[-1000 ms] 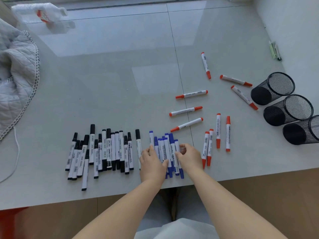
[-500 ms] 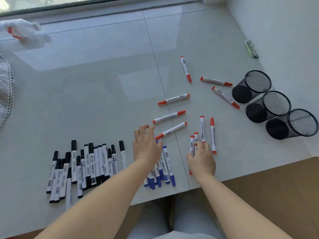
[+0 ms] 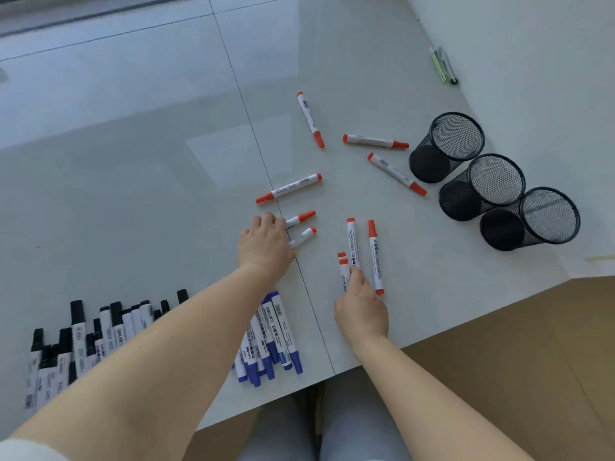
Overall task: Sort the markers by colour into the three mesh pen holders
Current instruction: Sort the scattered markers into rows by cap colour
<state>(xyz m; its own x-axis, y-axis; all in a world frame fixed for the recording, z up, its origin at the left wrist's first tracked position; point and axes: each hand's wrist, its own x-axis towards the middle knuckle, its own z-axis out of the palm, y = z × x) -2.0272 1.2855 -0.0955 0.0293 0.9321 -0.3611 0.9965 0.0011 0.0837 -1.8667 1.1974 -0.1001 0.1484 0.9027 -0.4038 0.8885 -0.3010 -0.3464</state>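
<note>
Three black mesh pen holders point(image 3: 429, 163), point(image 3: 459, 201), point(image 3: 499, 229) lie on their sides at the right, nothing visible inside. Black markers point(image 3: 83, 337) lie in a row at the lower left. Blue markers point(image 3: 278, 331) are bunched beside my left forearm. Red markers are scattered mid-table, e.g. point(image 3: 311, 119), point(image 3: 376, 141), point(image 3: 397, 174), point(image 3: 289, 188). My left hand point(image 3: 264, 247) lies palm down over the ends of two red markers point(image 3: 301, 217). My right hand point(image 3: 361, 311) pinches two short-showing red markers point(image 3: 342, 269), next to two more point(image 3: 375, 257).
A few pens point(image 3: 442, 64) lie against the white wall at the back right. The table's front edge point(image 3: 432, 337) runs diagonally, with brown floor beyond it. My legs show below the edge.
My left hand left the blue markers and moved up onto two red markers. My right hand stayed on the near red markers. The view swung right and downward.
</note>
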